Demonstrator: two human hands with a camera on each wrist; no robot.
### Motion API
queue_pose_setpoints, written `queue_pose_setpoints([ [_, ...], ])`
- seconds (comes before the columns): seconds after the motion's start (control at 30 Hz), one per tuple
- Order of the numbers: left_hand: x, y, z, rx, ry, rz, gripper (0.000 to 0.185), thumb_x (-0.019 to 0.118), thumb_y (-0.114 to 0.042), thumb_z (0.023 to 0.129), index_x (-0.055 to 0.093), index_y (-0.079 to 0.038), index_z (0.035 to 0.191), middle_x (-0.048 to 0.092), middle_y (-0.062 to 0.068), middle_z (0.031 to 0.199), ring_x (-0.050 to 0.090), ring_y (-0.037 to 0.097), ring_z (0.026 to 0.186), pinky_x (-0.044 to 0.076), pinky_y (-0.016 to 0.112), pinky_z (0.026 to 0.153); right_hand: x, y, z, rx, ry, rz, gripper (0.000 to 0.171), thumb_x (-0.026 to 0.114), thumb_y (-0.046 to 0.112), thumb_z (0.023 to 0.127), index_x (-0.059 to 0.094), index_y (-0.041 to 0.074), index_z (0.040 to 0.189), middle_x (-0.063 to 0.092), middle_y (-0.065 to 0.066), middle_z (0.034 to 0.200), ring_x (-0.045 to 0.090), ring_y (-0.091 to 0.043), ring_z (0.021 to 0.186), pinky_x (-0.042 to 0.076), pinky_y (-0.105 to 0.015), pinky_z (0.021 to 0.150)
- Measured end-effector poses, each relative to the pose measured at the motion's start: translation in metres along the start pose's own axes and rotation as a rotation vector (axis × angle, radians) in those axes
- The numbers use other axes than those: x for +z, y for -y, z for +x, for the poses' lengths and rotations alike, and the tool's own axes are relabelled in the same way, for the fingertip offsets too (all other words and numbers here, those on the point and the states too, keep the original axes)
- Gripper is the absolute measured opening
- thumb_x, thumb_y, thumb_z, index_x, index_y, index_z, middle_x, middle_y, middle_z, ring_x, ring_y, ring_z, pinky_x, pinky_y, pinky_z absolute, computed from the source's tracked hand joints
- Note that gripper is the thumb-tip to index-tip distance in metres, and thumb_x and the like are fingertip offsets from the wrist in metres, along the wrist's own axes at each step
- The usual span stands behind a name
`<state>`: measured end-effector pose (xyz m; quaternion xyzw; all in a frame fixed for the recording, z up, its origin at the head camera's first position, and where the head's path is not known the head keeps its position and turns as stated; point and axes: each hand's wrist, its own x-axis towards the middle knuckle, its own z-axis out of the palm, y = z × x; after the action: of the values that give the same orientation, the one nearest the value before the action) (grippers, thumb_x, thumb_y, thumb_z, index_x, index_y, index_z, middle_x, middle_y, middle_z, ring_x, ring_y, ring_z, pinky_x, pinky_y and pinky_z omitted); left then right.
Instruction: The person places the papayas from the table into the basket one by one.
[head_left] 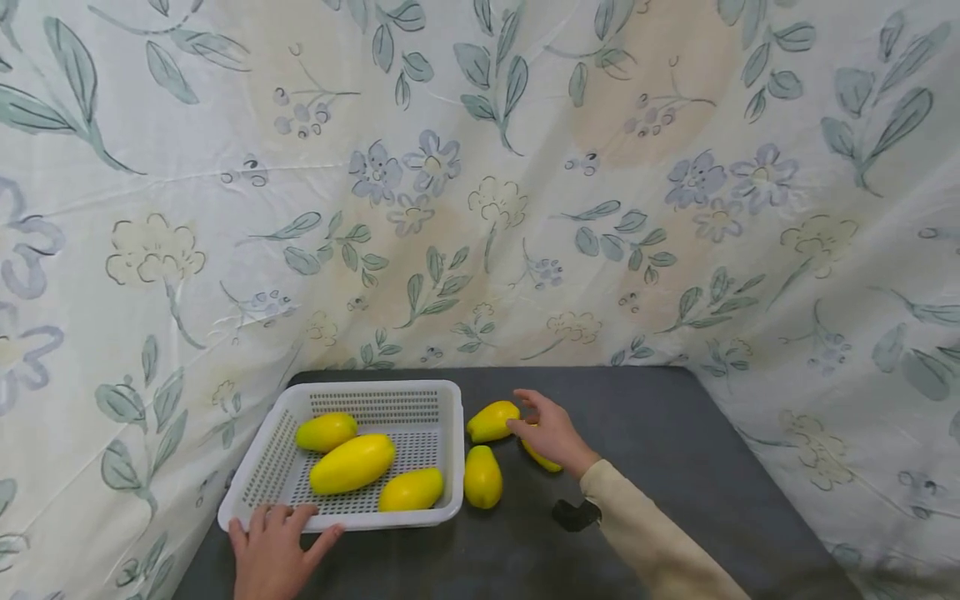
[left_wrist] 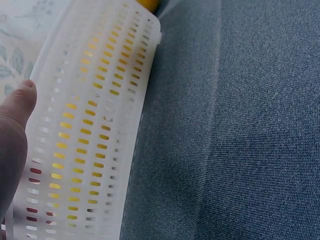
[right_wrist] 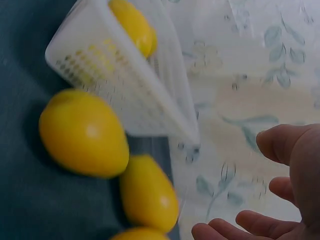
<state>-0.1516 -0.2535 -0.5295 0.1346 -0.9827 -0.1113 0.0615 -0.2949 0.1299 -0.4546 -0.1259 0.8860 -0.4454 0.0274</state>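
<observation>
Bare left hand: palm down, thumb spread
Bare right hand: thumb and fingers parted
Cream-sleeved right arm: stretched forward

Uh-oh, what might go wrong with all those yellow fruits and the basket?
The right hand is close to the loose yellow fruits. They look rounded, so a bump might make one roll away.

The left hand grips the near rim of the white basket. Pulling too hard could tip or slide it, and the yellow fruits inside might knock together.
</observation>
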Motion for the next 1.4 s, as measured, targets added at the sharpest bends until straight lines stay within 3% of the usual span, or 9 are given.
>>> queue_pose_setpoints([
  [0.27, -0.001, -0.001, 0.001, 0.001, 0.027, 0.02, 0.091, 0.055, -0.087, 0.078, 0.07, -0.006, 0.118, 0.061, 0.03, 0.117, 0.04, 0.056, 0.12, 0.008, 0.08, 0.11, -0.029, -0.057, -0.018, 0.131, -0.078, -0.055, 0.059, 0.064, 0.028, 0.101, 0.043, 0.008, 0.152, 0.047, -0.028, 0.152, 0.057, -0.047, 0.13, 0.055, -0.055, 0.098],
  [0.57, -0.002, 0.004, 0.001, 0.015, 0.031, 0.022, 0.106, 0.041, -0.098, 0.073, 0.07, -0.008, 0.12, 0.06, 0.031, 0.12, 0.039, 0.058, 0.119, 0.007, 0.081, 0.111, -0.05, -0.093, -0.032, 0.183, -0.116, -0.09, 0.06, 0.063, 0.028, 0.101, 0.042, 0.004, 0.152, 0.047, -0.032, 0.149, 0.054, -0.05, 0.131, 0.054, -0.057, 0.098],
  [0.9, -0.002, 0.003, 0.001, 0.021, 0.019, 0.013, 0.106, 0.037, -0.098, 0.073, 0.07, -0.008, 0.12, 0.061, 0.029, 0.119, 0.04, 0.057, 0.12, 0.008, 0.081, 0.111, -0.055, -0.103, -0.036, 0.208, -0.13, -0.113, 0.059, 0.062, 0.026, 0.101, 0.042, 0.002, 0.151, 0.047, -0.034, 0.149, 0.053, -0.052, 0.131, 0.052, -0.06, 0.099],
  [1.07, -0.002, 0.003, 0.0, 0.023, 0.01, 0.008, 0.104, 0.041, -0.097, 0.074, 0.071, -0.008, 0.119, 0.062, 0.029, 0.118, 0.041, 0.056, 0.119, 0.008, 0.081, 0.111, -0.054, -0.101, -0.037, 0.218, -0.124, -0.112, 0.06, 0.062, 0.028, 0.101, 0.043, 0.003, 0.151, 0.047, -0.033, 0.149, 0.052, -0.051, 0.132, 0.051, -0.06, 0.1],
  [1.3, 0.0, 0.002, -0.001, 0.027, -0.018, 0.022, 0.111, 0.031, -0.1, 0.071, 0.071, -0.008, 0.118, 0.062, 0.029, 0.118, 0.04, 0.055, 0.12, 0.008, 0.08, 0.112, -0.052, -0.098, -0.036, 0.24, -0.111, -0.091, 0.061, 0.062, 0.03, 0.101, 0.041, 0.005, 0.152, 0.044, -0.032, 0.151, 0.051, -0.051, 0.133, 0.053, -0.058, 0.097],
  [1.4, -0.001, 0.002, -0.001, 0.023, -0.017, 0.022, 0.109, 0.033, -0.099, 0.072, 0.071, -0.008, 0.118, 0.062, 0.028, 0.117, 0.04, 0.055, 0.12, 0.008, 0.079, 0.112, -0.049, -0.094, -0.035, 0.218, -0.11, -0.09, 0.059, 0.063, 0.028, 0.101, 0.042, 0.004, 0.151, 0.046, -0.033, 0.15, 0.052, -0.052, 0.133, 0.053, -0.058, 0.097],
])
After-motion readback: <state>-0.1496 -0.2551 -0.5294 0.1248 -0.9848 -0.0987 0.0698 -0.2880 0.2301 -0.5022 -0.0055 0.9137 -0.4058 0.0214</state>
